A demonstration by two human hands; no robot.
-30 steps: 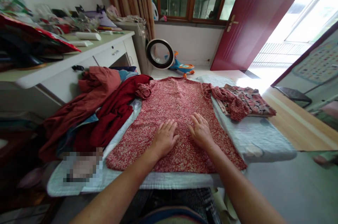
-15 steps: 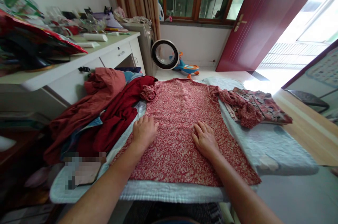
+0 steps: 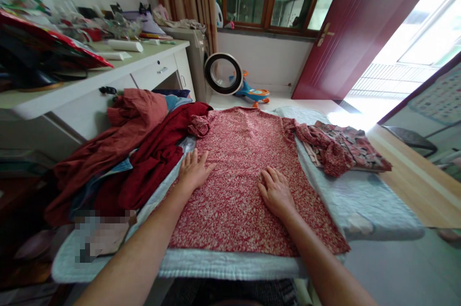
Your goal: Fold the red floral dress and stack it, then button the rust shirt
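Note:
A red blouse with a small pale floral print (image 3: 234, 200) lies spread out on a light blue quilted cover (image 3: 230, 265). Flat on its left edge rests my left hand (image 3: 195, 171), fingers spread and thumb out to the side. My right hand (image 3: 277, 190) lies on the right half of the cloth, its fingers stretched out. Neither hand grips anything. One sleeve is bunched at the upper left; the other reaches right, over a folded patterned garment (image 3: 363, 145).
Dark red and rust-coloured clothes (image 3: 144, 123) are heaped on the left. A phone-like object (image 3: 108, 238), partly pixelated, lies near the front left corner. Beyond are a white desk (image 3: 118, 78) with clutter, a washing machine with its round door (image 3: 223, 74) open, and a toy car (image 3: 254, 92).
My left hand has shifted slightly left and its fingers have spread wider. The right hand stays at nearly the same spot on the blouse. The view has moved a little.

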